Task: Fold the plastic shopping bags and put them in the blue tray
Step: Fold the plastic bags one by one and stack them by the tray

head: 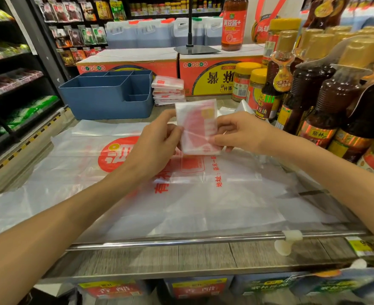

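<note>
Fingers of both hands pinching one folded plastic bag point(198, 126), a white packet with red print, held raised over the counter: left hand point(157, 142) gripping its left edge between thumb and curled fingers, right hand point(240, 133) gripping its right and lower edge the same way. Beneath it, unfolded plastic shopping bags point(159, 194), translucent white with a red round logo and red lettering, spread flat across the grey wood-grain counter point(181, 258) and overlapping one another. Behind the held packet, a stack of folded bags point(168, 91), same white and red, resting on the counter just beside the right wall of the blue tray point(107, 100). Blue tray: divided into several compartments, standing at the counter's far left; contents not visible from this angle. Behind stack and tray, orange cartons point(212, 73) with a black stand base on top. Right side, brown sauce bottles point(327, 95) with gold caps, crowded together. Front edge, a metal rail point(181, 241) running across the counter.
</note>
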